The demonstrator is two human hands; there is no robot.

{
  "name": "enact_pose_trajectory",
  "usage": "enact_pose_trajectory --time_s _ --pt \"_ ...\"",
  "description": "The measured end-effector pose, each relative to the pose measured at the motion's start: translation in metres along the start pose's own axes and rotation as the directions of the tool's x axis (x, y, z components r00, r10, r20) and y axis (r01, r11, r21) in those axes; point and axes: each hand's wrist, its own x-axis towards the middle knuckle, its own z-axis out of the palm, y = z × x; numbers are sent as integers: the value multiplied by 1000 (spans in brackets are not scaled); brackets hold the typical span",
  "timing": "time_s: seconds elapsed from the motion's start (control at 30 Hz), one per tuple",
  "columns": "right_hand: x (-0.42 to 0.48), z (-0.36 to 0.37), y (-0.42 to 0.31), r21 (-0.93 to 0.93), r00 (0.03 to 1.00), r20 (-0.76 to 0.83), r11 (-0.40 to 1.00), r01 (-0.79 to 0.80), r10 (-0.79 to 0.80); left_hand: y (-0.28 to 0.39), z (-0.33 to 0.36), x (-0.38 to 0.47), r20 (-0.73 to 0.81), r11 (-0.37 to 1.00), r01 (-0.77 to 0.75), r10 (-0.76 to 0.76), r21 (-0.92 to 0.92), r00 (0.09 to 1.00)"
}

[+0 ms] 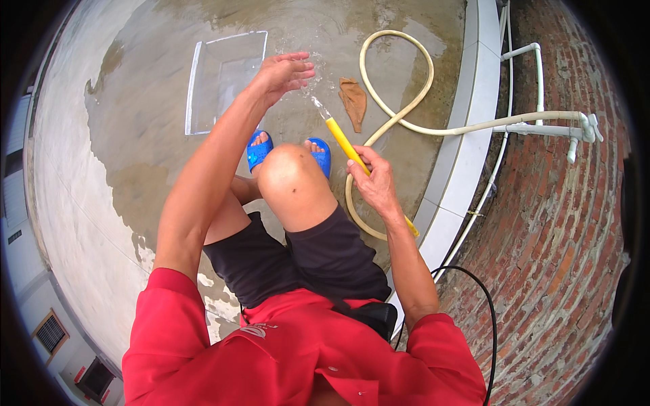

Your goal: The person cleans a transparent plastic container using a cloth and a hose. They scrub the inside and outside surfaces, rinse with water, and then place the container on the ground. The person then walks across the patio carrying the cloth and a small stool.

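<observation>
My right hand [375,175] grips the yellow end piece [345,142] of a cream garden hose [431,76]. Water [319,105] streams from its mouth up and to the left and breaks into spray. In that spray is my left hand [288,76], fingers stretched out and holding nothing. A clear plastic box or tray [218,83] with pale edges rests on the wet floor left of it, partly covered by my left forearm. To the right of the stream lies a crumpled brown cloth [353,103].
The hose loops over wet concrete [304,20] and runs to a tap [589,127] on white pipes beside a brick wall [563,228]. A white tiled curb [459,147] edges the floor. Blue sandals [260,152] are on my feet. A black cable [490,304] curves at the right.
</observation>
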Motion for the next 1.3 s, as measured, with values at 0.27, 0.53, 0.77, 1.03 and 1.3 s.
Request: enact_pose_trajectory --time_s 0.27,0.53,0.77,1.03,1.3 --pt "58 32 30 18 993 -54 994 -108 108 -23 -4 -40 112 687 256 -443 680 890" --pt "126 69 29 50 970 238 997 -53 39 -67 -18 -49 42 893 427 -436 139 899" --pt "241 77 70 -518 990 138 851 86 -15 -71 -61 -27 93 879 476 -476 22 875" --pt "480 148 80 -839 932 312 407 361 -184 -94 -97 12 198 843 517 -538 149 819" --pt "620 229 76 -867 890 440 203 455 -118 -119 -84 18 231 963 232 -260 139 938"
